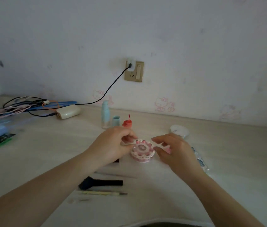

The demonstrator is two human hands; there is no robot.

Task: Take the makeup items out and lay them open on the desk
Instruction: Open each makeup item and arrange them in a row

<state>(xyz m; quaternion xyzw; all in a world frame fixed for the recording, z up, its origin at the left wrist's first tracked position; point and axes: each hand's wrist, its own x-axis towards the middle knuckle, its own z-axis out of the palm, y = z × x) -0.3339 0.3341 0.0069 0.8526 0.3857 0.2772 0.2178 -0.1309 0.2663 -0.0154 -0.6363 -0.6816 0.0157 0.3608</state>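
A pink-and-white scalloped compact (143, 151), pale blue bottle (105, 114), red lip gloss (127, 123), black brush (100, 183), cream desk (47, 153).

Both hands, left hand (113, 145) and right hand (175, 149), flank a pink round compact (143, 150) on the desk (47, 153)

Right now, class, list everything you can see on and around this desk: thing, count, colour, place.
desk: one, pale wood.
round compact: one, pink and white, centre, between the hands.
spray bottle: one, light blue, behind centre.
cap: one, light blue, beside bottle.
lip gloss: one, red, right of cap.
round case: one, white, right rear.
brush: one, black, near front.
pencil: one, yellowish, front.
charger box: one, cream, left rear.
cables: several, left rear.
wall socket: one, gold.
left hand: pinching compact's edge.
right hand: fingers by compact.
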